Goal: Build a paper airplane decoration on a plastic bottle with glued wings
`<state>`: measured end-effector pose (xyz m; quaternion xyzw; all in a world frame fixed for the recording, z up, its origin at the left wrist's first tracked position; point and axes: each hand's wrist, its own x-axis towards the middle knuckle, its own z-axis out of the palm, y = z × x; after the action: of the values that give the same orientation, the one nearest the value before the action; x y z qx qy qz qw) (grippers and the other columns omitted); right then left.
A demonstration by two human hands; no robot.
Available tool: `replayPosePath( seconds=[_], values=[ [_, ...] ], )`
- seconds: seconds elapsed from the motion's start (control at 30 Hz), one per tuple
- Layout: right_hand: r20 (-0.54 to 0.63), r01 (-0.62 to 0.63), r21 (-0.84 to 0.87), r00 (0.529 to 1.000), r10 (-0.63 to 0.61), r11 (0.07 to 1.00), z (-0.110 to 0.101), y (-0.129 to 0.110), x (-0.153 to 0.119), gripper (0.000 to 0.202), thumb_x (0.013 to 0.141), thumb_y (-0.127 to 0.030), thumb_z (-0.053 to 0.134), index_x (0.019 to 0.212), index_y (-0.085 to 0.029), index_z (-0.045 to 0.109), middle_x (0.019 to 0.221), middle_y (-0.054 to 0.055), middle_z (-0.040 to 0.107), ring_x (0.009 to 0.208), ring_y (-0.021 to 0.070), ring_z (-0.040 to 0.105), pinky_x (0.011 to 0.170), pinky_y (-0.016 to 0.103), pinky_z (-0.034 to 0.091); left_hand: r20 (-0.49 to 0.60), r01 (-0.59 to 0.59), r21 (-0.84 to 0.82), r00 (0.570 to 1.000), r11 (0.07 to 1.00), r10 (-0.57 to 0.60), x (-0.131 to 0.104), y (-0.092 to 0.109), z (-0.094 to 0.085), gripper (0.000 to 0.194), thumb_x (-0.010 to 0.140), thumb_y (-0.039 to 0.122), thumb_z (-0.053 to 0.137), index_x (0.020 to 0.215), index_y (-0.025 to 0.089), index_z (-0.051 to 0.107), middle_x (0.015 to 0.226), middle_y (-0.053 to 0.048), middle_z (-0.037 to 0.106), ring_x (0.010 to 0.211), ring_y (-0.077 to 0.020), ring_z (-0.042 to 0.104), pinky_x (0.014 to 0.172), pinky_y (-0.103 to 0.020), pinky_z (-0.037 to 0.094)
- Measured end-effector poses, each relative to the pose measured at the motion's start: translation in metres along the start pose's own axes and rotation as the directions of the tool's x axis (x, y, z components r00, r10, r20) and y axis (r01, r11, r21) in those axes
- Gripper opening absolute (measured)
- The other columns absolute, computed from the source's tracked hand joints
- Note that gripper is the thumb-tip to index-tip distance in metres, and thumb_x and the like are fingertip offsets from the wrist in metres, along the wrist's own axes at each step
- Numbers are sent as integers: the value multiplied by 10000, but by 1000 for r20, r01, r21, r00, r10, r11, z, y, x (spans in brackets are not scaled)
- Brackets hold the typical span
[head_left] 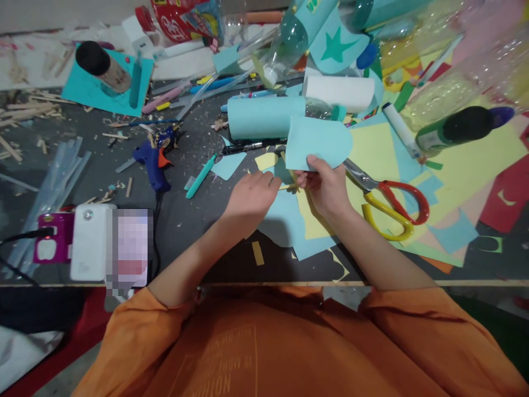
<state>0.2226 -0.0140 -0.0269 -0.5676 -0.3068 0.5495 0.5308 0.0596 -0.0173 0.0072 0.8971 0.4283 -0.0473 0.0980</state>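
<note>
My right hand [326,187] pinches a light blue paper piece [318,142] with one rounded end, thumb on top and fingers beneath. Close beside it, my left hand [254,199] is closed with its back turned up, and a thin yellow strip [288,187] sticks out of its fingertips towards the right fingers. Just behind the hands lies a bottle wrapped in light blue paper [264,117]. Scissors with red and yellow handles [384,201] rest right of my right hand, their blades partly hidden. Under both hands are yellow paper [318,220] and blue paper [281,218].
On the left are a blue glue gun [154,160], clear glue sticks [49,193], a white power bank [91,242] and a blurred phone [132,245]. A teal marker [201,176] lies nearby. A dark-capped bottle [458,129], a white roll [339,92] and plastic bottles crowd the right and back.
</note>
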Motion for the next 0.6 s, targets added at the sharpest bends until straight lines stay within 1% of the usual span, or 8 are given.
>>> replayPosePath(
  seconds=[0.1, 0.17, 0.23, 0.3, 0.37, 0.43, 0.5, 0.6],
  values=[
    [-23, 4, 52, 1000, -2, 999, 0, -1, 0, 330, 661, -487, 743, 664, -241, 523, 530, -39, 590, 441, 111, 550, 445, 265, 469, -34, 52, -163, 998, 985, -59, -6, -12, -7, 189, 947, 145, 450, 916, 142, 636, 899, -112, 677, 874, -244, 616, 741, -344, 430],
    [-36, 17, 55, 999, -15, 998, 1, -3, -1, 332, 662, -491, 750, 675, -243, 530, 536, -40, 608, 443, 115, 565, 438, 264, 474, -67, 133, -406, 982, 904, -175, -11, -22, -11, 148, 934, 194, 487, 882, 166, 622, 860, -75, 662, 821, -207, 601, 702, -315, 427],
    [-34, 31, 33, 999, -30, 999, 3, -5, -4, 337, 667, -501, 750, 671, -244, 534, 539, -36, 618, 453, 124, 584, 437, 269, 486, -94, 165, -675, 947, 719, -306, -13, -30, -12, 87, 893, 226, 543, 852, 183, 607, 808, -35, 635, 750, -163, 583, 682, -288, 441],
    [-12, 44, 3, 999, -44, 999, 4, -6, -8, 340, 683, -505, 743, 635, -240, 536, 527, -25, 611, 455, 131, 592, 438, 281, 502, -76, 132, -884, 905, 448, -418, -12, -35, -10, 56, 831, 235, 602, 798, 194, 581, 730, -1, 596, 677, -132, 560, 654, -265, 462],
    [34, 51, -35, 998, -50, 998, 5, -6, -15, 354, 713, -509, 734, 594, -234, 546, 504, -16, 598, 448, 138, 594, 448, 298, 529, -5, 86, -981, 885, 175, -466, -9, -37, -4, 94, 795, 232, 623, 749, 203, 546, 677, 21, 557, 620, -111, 543, 631, -251, 483],
    [89, 54, -77, 995, -48, 996, 6, -4, -22, 366, 742, -513, 735, 583, -225, 576, 489, -12, 597, 445, 145, 604, 472, 315, 563, 73, 69, -997, 878, -26, -472, -5, -37, 2, 132, 795, 233, 614, 718, 209, 510, 652, 33, 530, 581, -96, 535, 609, -240, 495],
    [134, 49, -101, 990, -35, 994, 6, -1, -28, 352, 754, -501, 751, 597, -215, 620, 499, -6, 623, 464, 154, 630, 512, 331, 595, 128, 73, -989, 868, -131, -480, -3, -35, 7, 149, 814, 229, 594, 707, 212, 491, 642, 38, 521, 568, -90, 540, 600, -228, 501],
    [148, 31, -92, 989, -17, 995, 5, 3, -34, 321, 752, -480, 778, 626, -209, 663, 529, -1, 665, 496, 166, 667, 560, 350, 626, 140, 58, -983, 849, -173, -510, -1, -34, 11, 150, 839, 204, 572, 711, 210, 493, 638, 40, 523, 570, -77, 538, 612, -208, 505]
  ],
)
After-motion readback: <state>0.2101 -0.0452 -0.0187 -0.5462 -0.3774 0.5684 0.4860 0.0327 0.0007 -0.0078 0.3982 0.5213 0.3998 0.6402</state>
